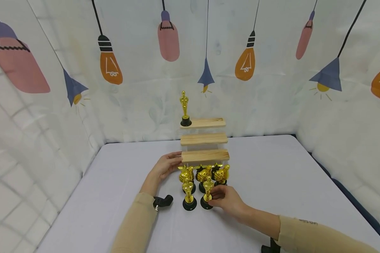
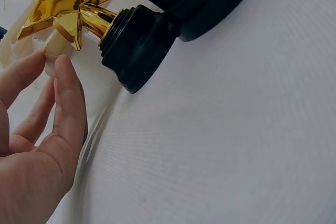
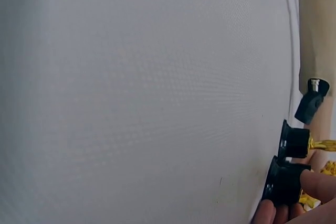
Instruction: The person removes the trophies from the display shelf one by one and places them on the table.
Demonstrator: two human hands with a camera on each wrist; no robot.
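My right hand [image 1: 226,202] pinches a gold figurine trophy [image 1: 208,188] low down, near its round black base, in the front row on the table. The right wrist view has the thumb and fingers around that black base [image 3: 286,182]. Just left of it stands a matching figurine trophy [image 1: 188,191]. My left hand [image 1: 168,166] holds the left end of the lowest board of a three-tier wooden display rack [image 1: 205,155]; fingertips grip the board end in the left wrist view. A gold star trophy [image 2: 58,6] is beside those fingers. Another figurine trophy [image 1: 184,107] stands on the top board's left end.
Behind the front figurines stand several rounded gold trophies [image 1: 221,174], with star trophies [image 1: 216,167] at the rack's foot. All are packed closely together. A white cloth covers the table [image 1: 263,168], and a lamp-patterned curtain [image 1: 272,105] hangs behind it.
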